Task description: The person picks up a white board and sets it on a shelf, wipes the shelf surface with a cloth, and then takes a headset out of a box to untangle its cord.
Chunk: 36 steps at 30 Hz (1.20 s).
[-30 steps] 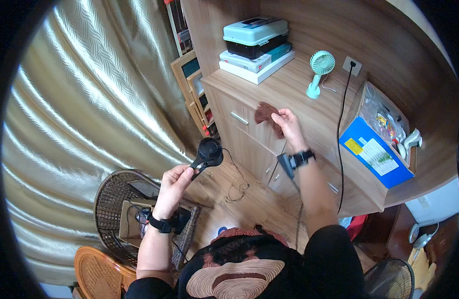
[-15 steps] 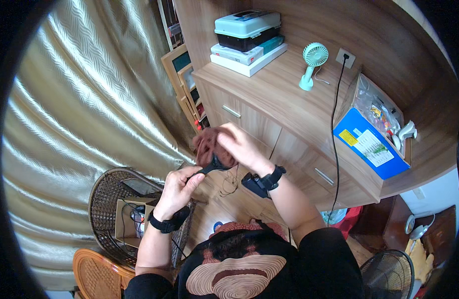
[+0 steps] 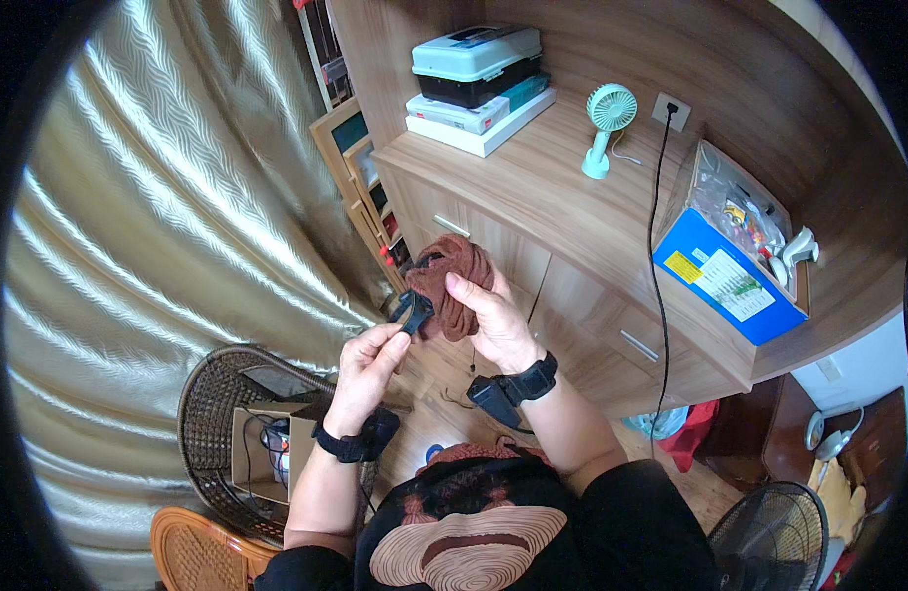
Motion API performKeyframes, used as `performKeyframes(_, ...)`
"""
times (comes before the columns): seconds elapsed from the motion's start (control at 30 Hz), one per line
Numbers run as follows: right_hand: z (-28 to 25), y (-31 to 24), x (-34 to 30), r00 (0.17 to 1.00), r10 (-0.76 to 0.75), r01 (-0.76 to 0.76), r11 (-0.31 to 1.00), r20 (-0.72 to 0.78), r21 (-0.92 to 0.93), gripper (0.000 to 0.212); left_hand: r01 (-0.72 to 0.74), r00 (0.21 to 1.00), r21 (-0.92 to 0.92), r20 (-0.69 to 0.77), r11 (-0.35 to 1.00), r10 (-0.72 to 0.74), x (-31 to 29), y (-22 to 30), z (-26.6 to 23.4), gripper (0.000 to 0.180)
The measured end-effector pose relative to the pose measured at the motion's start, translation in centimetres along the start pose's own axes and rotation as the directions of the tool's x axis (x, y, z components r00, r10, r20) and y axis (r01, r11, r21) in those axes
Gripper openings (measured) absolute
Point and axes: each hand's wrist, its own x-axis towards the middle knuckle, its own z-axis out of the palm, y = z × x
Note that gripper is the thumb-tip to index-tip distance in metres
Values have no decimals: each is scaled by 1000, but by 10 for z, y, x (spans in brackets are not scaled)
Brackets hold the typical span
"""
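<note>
Head view, looking down: brown cloth (image 3: 464,286) is bunched up in mid-air, out in front of the cabinet, and wrapped partly around a black gadget (image 3: 415,313). Most of that gadget is hidden, so no telling its full shape, but a dark bit pokes out on the cloth's left side. Right grip (image 3: 500,320) has the cloth pinched, thumb on top, the other fingers mostly tucked behind. Left grip (image 3: 368,362) is pinching the exposed end of the gadget between thumb and fingers, just beside the cloth. Both wrists wear black straps, and the right one has a boxy black unit on it.

Further out, the wooden cabinet (image 3: 582,315) has silver handles, and its tabletop (image 3: 533,167) carries a light-lidded case (image 3: 479,54) stacked on flat boxes, plus a mint-green handheld fan (image 3: 612,106) standing upright. Over to the right sits a blue box (image 3: 682,234) with clear plastic bags in it, and a black cord (image 3: 661,246) runs down from the wall socket just beside it. Off left there's a shiny gold curtain (image 3: 159,246), with a dark wicker chair (image 3: 206,433) holding an open cardboard box (image 3: 247,443).
</note>
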Motion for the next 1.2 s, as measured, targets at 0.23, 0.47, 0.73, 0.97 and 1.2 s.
performKeyframes(0.23,-26,-14,-3,992,-32,55,980,-121,192,45,21,1000,-247,-7,969,-24,7,-4,-8,25)
performKeyframes(0.47,28,33,-30,998,43,-30,972,53,-235,41,-143,990,-585,-92,798,110,36,10,30,28)
performKeyframes(0.73,6,54,-38,984,-160,172,691,83,-702,42,-27,999,-605,-35,796,8,37,11,31,21)
performKeyframes(0.97,2,22,-26,980,-125,101,983,-152,-156,27,-175,985,-251,-38,952,171,23,-16,27,42)
performKeyframes(1.2,8,2,-24,992,-48,80,955,-118,285,30,-449,885,321,285,834,368,7,-55,16,22)
